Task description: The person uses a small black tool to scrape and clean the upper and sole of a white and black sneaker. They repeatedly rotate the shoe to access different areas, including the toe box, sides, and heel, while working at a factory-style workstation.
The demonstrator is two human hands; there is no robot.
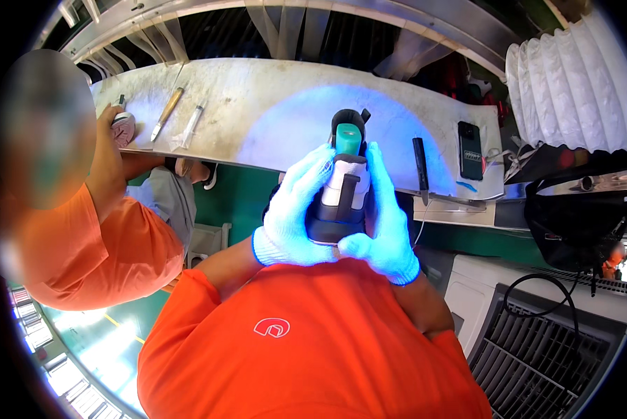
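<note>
Both gloved hands, left hand (292, 213) and right hand (383, 220), fingers clasping a shoe (343, 192) just near of the bench (271, 112) edge, co-worker close left

Both hands, the left hand (294, 209) and the right hand (385, 216), wear pale blue gloves with darker blue cuffs. The shoe (343, 188) is white and dark grey with a teal insert. The worktop (257, 105) is mottled grey-white, lit blue; a black phone (470, 150) lies near its right edge.

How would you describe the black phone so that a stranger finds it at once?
Start at the long pale workbench across the top. Follow it to its right end, beyond the shoe held in both gloved hands. The phone lies flat there, wider than the slim dark tool beside it.
</note>
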